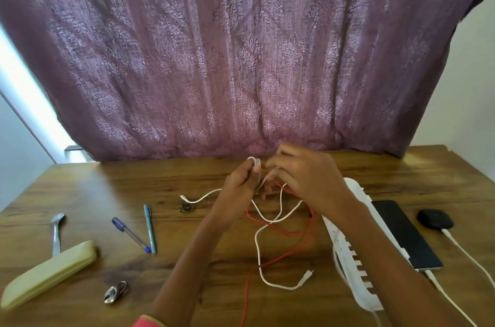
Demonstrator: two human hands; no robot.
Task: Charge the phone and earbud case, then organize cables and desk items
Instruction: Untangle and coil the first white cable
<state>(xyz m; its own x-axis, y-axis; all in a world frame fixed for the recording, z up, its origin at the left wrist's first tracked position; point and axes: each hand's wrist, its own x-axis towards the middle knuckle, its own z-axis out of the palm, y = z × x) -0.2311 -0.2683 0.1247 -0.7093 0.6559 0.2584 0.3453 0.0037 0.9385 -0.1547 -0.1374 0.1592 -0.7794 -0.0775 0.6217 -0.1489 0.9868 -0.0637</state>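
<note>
Head: left grip (pixel 238 187) (curled) round cable (pixel 257 249)

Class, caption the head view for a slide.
Left hand and right hand wind a white cable; phone and earbud case sit plugged in.

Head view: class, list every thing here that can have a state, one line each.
Phone, dark screen, plugged in.
Earbud case, shut, plugged in.
White cable, partly coiled, gripped by left hand and right hand.
Red cable, loose, uncoiled.
Pencil case, closed.
</note>
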